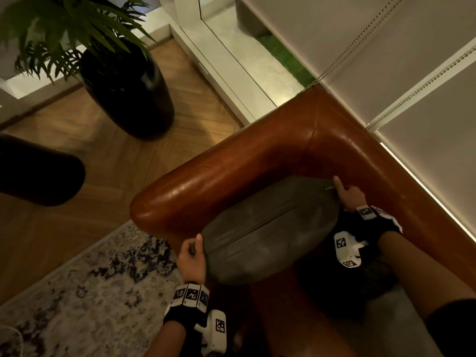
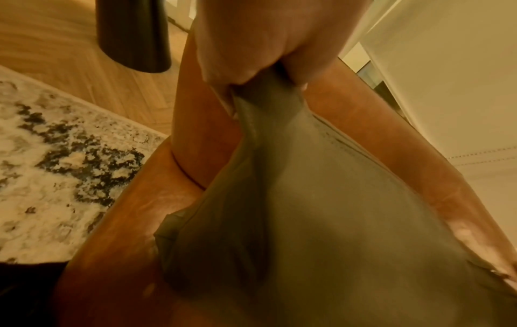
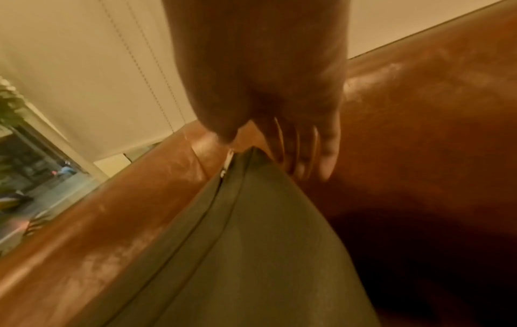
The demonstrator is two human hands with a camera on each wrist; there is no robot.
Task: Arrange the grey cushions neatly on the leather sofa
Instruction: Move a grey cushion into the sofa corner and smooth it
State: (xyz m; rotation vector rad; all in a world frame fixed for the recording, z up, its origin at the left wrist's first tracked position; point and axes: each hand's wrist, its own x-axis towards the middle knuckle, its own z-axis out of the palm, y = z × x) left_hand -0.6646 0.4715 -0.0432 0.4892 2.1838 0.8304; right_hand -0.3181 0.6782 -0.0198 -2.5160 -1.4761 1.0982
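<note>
A grey cushion point(image 1: 270, 228) stands on edge with its zip seam up, in the corner of the brown leather sofa point(image 1: 257, 161) against the armrest. My left hand point(image 1: 192, 256) pinches its near corner; the left wrist view shows the fabric bunched between thumb and fingers point(image 2: 251, 66) and the cushion point(image 2: 335, 221) hanging below. My right hand point(image 1: 345, 193) holds the far corner by the zip pull, index finger stretched along the top. In the right wrist view the cushion point(image 3: 238, 243) tip sits between thumb and fingers point(image 3: 307, 154).
A black planter point(image 1: 128, 94) with a leafy plant stands on the wood floor left of the sofa. A dark round object point(image 1: 38, 171) sits at the far left. A patterned rug point(image 1: 77, 292) lies in front. Roller blinds point(image 1: 386, 60) hang behind. A grey shape point(image 1: 386, 318) lies under my right arm.
</note>
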